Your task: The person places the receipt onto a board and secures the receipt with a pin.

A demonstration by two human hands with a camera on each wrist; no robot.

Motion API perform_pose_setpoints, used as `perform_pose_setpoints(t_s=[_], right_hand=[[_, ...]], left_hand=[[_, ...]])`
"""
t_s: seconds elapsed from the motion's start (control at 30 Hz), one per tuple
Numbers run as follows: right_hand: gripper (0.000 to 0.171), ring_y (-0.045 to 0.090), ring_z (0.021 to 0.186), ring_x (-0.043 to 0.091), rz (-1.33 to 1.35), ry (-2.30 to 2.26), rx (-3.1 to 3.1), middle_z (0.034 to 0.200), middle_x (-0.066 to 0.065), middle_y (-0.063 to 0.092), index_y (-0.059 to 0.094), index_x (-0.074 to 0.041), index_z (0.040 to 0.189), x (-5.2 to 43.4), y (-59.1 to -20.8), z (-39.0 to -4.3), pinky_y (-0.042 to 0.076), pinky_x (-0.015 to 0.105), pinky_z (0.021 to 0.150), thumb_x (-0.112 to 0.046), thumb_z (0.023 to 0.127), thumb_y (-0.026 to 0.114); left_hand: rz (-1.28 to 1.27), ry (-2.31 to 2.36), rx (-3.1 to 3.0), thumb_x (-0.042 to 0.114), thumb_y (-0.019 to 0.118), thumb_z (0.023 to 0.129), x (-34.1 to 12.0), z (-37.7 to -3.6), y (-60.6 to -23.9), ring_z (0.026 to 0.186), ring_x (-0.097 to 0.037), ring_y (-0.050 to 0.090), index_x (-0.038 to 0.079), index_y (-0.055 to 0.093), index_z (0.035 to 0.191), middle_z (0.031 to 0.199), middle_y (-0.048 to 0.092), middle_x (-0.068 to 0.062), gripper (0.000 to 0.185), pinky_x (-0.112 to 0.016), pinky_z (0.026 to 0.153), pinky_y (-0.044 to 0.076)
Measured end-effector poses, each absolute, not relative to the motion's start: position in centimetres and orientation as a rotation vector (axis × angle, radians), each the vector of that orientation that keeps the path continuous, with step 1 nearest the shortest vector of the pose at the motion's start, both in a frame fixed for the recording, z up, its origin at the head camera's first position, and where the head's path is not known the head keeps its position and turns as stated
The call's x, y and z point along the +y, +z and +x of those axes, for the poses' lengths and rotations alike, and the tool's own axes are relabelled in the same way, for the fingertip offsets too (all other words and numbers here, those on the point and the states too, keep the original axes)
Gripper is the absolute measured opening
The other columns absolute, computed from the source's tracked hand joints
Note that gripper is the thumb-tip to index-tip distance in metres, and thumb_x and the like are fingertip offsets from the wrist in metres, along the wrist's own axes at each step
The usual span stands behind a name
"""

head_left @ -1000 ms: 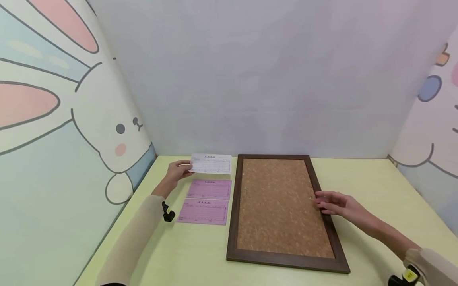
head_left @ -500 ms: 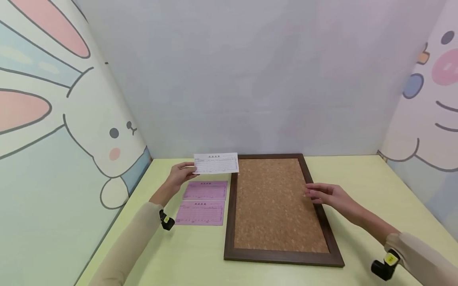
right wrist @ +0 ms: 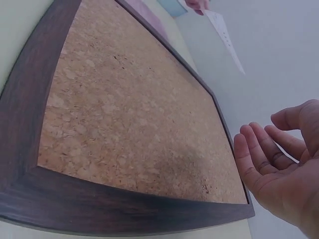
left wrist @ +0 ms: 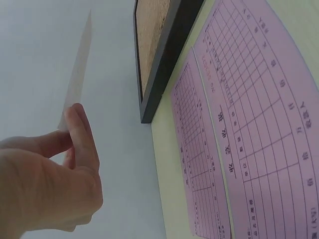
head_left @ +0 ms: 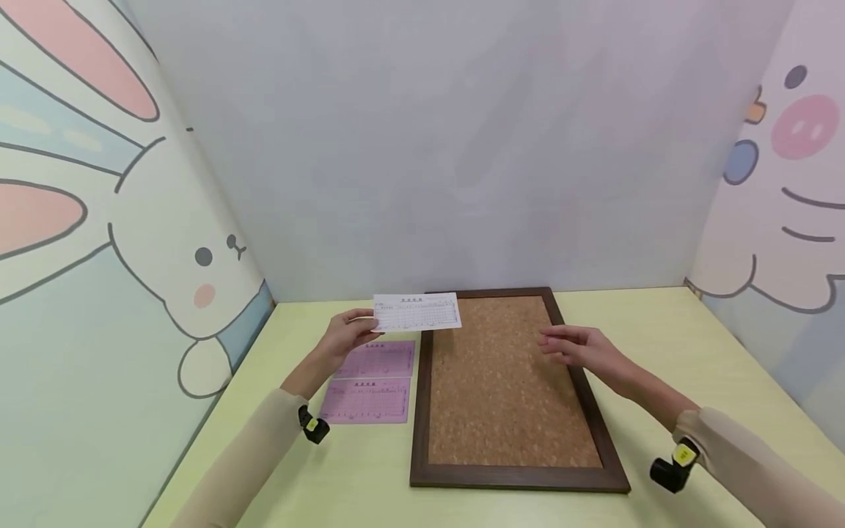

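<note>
My left hand [head_left: 345, 339] pinches a white printed receipt form [head_left: 417, 312] by its left edge. The sheet is raised, its right part over the upper left corner of a cork board [head_left: 508, 381] in a dark brown frame. In the left wrist view the thumb and fingers [left wrist: 82, 142] meet on the paper, seen nearly edge-on. Above the board's right side hovers my right hand [head_left: 590, 356], holding nothing, its fingers loosely bent and apart from the thumb. The right wrist view shows this hand [right wrist: 279, 159] beyond the frame's edge.
Two pink receipt forms lie left of the board: a nearer one [head_left: 366, 402] and a farther one [head_left: 383, 359], partly covered by my left hand. The pale yellow-green table [head_left: 317, 484] meets a plain back wall [head_left: 462, 161]. Side walls carry cartoon animals.
My left hand has lifted the white form off the left side and carried it right, over the board's corner. My right hand has come off the board's right frame and moved left above it.
</note>
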State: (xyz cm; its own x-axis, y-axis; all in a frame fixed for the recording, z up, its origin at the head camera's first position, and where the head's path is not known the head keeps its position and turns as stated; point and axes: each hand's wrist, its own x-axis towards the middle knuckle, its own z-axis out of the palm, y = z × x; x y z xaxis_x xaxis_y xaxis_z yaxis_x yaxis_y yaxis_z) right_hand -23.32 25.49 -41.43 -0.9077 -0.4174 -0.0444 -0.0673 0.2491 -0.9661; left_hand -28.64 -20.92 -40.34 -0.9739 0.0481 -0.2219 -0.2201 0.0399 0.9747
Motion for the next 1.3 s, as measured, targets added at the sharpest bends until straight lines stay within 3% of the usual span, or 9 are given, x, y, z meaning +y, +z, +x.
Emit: perform_pose_setpoints(t_s=[0.23,0.37,0.57,0.8,0.97,1.2,1.3], right_hand=[[0.058,0.07,0.116,0.013,-0.403,-1.692,2.231,0.142,0.034,0.054,0.041,0.011,0.149,24.5,-41.6,-24.1,0.055,0.037,0.102,-0.026,0.107,0.055],[0.058,0.068,0.121,0.022,-0.405,-1.706,2.215,0.143,0.035,0.054,0.041,0.01,0.149,23.6,-41.8,-24.4,0.054,0.04,0.104,-0.027,0.107,0.055],[0.058,0.068,0.12,0.022,-0.425,-1.724,2.198,0.142,0.035,0.054,0.043,0.008,0.149,22.0,-41.8,-24.5,0.055,0.04,0.102,-0.027,0.106,0.058],[0.059,0.068,0.122,0.028,-0.382,-1.742,2.174,0.144,0.033,0.054,0.041,0.009,0.15,20.6,-41.2,-24.0,0.054,0.046,0.103,-0.023,0.105,0.06],[0.058,0.071,0.113,0.023,-0.311,-1.787,2.143,0.136,0.026,0.062,0.044,0.011,0.148,20.1,-40.7,-24.0,0.057,0.043,0.099,-0.022,0.104,0.062],[0.054,0.073,0.105,0.022,-0.278,-1.824,2.101,0.124,0.017,0.068,0.046,0.012,0.145,20.1,-40.8,-24.1,0.058,0.043,0.097,-0.016,0.103,0.063],[0.054,0.073,0.102,0.021,-0.264,-1.839,2.096,0.122,0.015,0.069,0.044,0.012,0.146,20.2,-41.0,-24.0,0.059,0.042,0.095,-0.015,0.103,0.063]], left_hand=[[-0.122,2.018,2.111,0.004,0.061,0.101,-19.5,-28.0,-40.0,0.097,-0.013,0.072,-0.004,0.048,0.145,0.132,0.063,-0.021,0.046,-0.044,0.11,0.048],[-0.114,2.016,2.094,0.003,0.061,0.101,-18.4,-27.9,-40.0,0.095,-0.013,0.072,-0.003,0.051,0.143,0.126,0.066,-0.018,0.044,-0.042,0.106,0.052],[-0.086,1.984,2.101,0.004,0.062,0.1,-16.9,-27.5,-40.1,0.091,-0.011,0.071,-0.001,0.054,0.139,0.114,0.07,-0.01,0.04,-0.031,0.091,0.06],[-0.07,1.999,2.057,0.004,0.064,0.099,-15.2,-26.9,-40.9,0.091,-0.012,0.071,-0.001,0.057,0.134,0.111,0.07,-0.009,0.036,-0.036,0.094,0.059],[-0.042,1.999,2.032,0.005,0.065,0.099,-14.0,-26.6,-41.2,0.092,-0.013,0.071,-0.002,0.057,0.133,0.112,0.07,-0.011,0.036,-0.031,0.088,0.06],[-0.045,1.981,2.038,0.006,0.066,0.099,-13.3,-26.1,-41.0,0.092,-0.012,0.07,0.0,0.059,0.132,0.112,0.07,-0.011,0.034,-0.041,0.099,0.057],[-0.048,1.982,2.038,0.006,0.066,0.098,-13.1,-26.1,-41.0,0.091,-0.013,0.07,0.001,0.06,0.13,0.111,0.07,-0.011,0.033,-0.036,0.095,0.059]])
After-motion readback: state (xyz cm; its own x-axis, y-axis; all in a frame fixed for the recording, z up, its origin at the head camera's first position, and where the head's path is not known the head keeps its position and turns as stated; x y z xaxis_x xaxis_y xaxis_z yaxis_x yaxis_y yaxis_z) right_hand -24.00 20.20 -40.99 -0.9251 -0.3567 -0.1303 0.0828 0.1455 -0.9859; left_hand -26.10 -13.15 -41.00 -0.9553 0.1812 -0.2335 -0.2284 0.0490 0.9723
